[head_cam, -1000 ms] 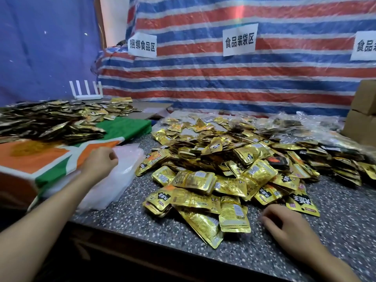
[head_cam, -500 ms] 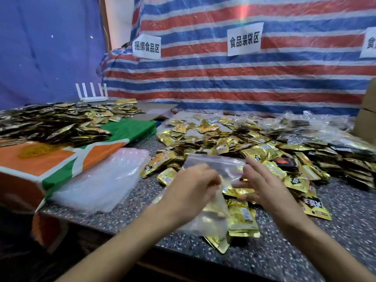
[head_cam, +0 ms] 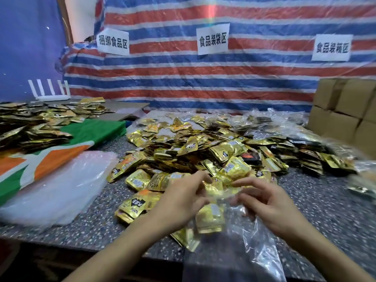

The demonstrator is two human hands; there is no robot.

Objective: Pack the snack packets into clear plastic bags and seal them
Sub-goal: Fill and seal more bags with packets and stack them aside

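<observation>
My left hand [head_cam: 183,202] and right hand [head_cam: 270,204] are close together, each pinching the mouth of one clear plastic bag [head_cam: 258,247], which trails down toward me under my right wrist. A gold packet [head_cam: 210,217] shows between my hands; I cannot tell whether it is inside the bag or beneath it. The heap of snack packets [head_cam: 203,151] lies just beyond my fingers on the counter [head_cam: 325,210]. A stack of empty bags [head_cam: 61,190] lies off my left hand.

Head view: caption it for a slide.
Left hand and right hand hold a clear bag by a heap of gold packets.
</observation>
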